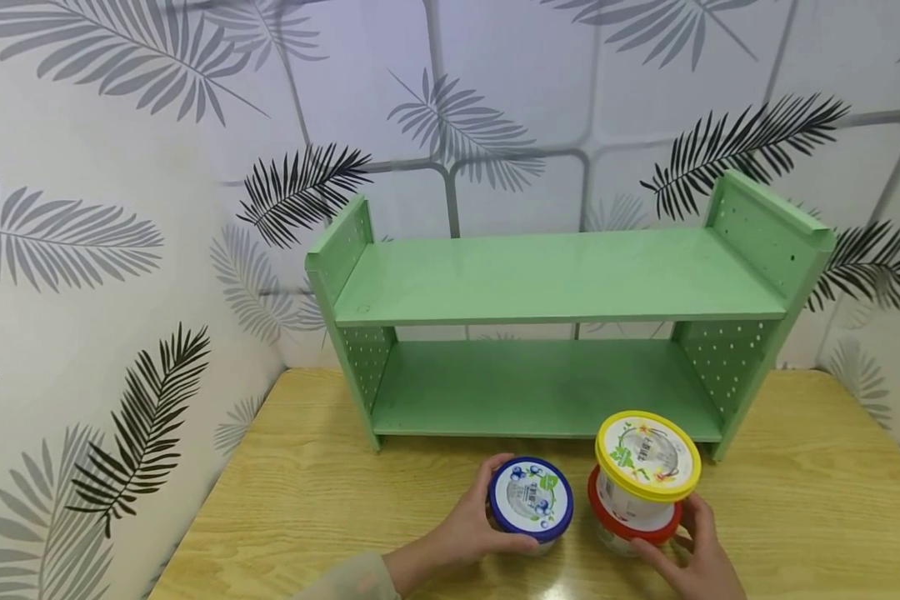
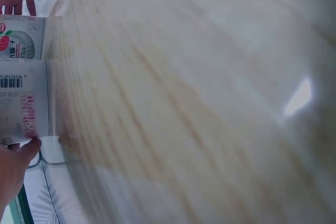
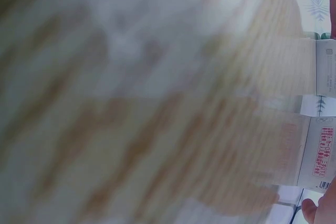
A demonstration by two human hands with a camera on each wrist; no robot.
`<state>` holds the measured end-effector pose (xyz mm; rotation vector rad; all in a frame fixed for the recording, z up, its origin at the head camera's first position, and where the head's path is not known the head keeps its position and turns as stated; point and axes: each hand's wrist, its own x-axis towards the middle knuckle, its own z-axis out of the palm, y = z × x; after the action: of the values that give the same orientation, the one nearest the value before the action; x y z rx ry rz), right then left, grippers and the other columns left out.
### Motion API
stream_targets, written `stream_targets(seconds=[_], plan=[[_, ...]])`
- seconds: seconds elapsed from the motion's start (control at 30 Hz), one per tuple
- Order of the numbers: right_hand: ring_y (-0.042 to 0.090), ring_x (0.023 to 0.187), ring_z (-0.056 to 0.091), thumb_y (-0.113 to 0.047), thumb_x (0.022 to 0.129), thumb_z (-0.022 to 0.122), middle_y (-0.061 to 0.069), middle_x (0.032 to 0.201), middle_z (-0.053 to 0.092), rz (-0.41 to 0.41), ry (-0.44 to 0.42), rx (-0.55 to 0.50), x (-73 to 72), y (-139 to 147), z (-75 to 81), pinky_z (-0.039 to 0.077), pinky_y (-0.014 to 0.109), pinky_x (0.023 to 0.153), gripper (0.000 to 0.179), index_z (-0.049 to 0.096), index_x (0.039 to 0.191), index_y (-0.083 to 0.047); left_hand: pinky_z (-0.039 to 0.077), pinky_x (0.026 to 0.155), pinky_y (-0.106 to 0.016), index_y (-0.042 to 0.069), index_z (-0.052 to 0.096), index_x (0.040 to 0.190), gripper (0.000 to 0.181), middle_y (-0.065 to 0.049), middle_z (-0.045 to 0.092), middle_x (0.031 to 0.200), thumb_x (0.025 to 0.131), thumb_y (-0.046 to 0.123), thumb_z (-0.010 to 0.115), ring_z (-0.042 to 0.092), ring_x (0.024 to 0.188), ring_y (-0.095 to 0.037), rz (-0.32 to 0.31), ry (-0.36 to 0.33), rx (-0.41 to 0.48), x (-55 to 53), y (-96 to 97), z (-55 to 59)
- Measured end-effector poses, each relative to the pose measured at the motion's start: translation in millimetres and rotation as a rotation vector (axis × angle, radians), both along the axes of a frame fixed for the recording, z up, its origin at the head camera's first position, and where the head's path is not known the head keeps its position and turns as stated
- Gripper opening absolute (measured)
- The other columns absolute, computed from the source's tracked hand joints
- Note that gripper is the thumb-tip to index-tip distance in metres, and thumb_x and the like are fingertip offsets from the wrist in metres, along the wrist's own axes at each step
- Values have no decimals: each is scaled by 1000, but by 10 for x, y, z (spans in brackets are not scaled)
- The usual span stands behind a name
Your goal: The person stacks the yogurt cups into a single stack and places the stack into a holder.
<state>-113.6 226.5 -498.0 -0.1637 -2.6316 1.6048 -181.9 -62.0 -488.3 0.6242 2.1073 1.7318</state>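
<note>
Two hands rest low on the table in the head view. My left hand (image 1: 465, 531) grips a round tub with a blue lid (image 1: 531, 497) printed with blueberries, thumb at the near side and fingers at the far side. My right hand (image 1: 699, 557) holds a red-lidded tub (image 1: 612, 540) round its side. On that red lid sits a tub with a yellow lid (image 1: 648, 456), shifted slightly towards the shelf. In the left wrist view the white side of the blue-lidded tub (image 2: 23, 98) shows a barcode. The right wrist view catches the red-lidded tub's side (image 3: 317, 153) and part of the hand.
A green two-tier shelf (image 1: 547, 279) stands behind the tubs, its lower board (image 1: 532, 387) just beyond them. Under everything lies a wood-grain tabletop (image 1: 307, 483). Leaf-patterned covering (image 1: 510, 92) hangs at the back and left.
</note>
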Motion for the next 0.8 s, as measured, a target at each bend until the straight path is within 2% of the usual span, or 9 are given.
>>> stream_targets(seconds=[0.17,0.43,0.57,0.7,0.8], plan=[[50,124,38,-26,88,74,32,136,33,-1,2,9,1,-4,1,41,63,92,92,8,143,6,34,105,-40,30,28,145,95,0,46,135,72,16,87,47,125,-22,5,-9,6,0,5,2],[50,128,34,-34,87,74,31,141,28,-3,-103,-21,-27,-2,38,37,65,95,98,4,146,3,35,105,-41,27,29,145,92,-1,47,134,74,18,87,47,125,-23,17,-9,23,-9,-3,-18],[50,128,33,-39,87,73,31,142,26,-7,-129,-31,-36,-3,43,36,65,96,101,3,146,3,35,104,-40,29,29,144,92,0,46,135,74,19,87,47,125,-22,31,-1,17,-25,-19,-14],[50,128,33,-37,87,74,31,142,27,-9,-125,-27,-38,-4,39,37,65,96,100,4,146,4,37,103,-39,25,28,146,92,-3,45,136,75,18,86,46,125,-23,35,2,50,-57,-35,47],[50,127,35,-33,87,74,31,141,28,-10,-111,-22,-37,-4,34,37,65,95,98,5,145,5,39,102,-38,19,25,148,94,-6,43,139,76,18,85,45,126,-25,35,14,84,-93,-49,134]])
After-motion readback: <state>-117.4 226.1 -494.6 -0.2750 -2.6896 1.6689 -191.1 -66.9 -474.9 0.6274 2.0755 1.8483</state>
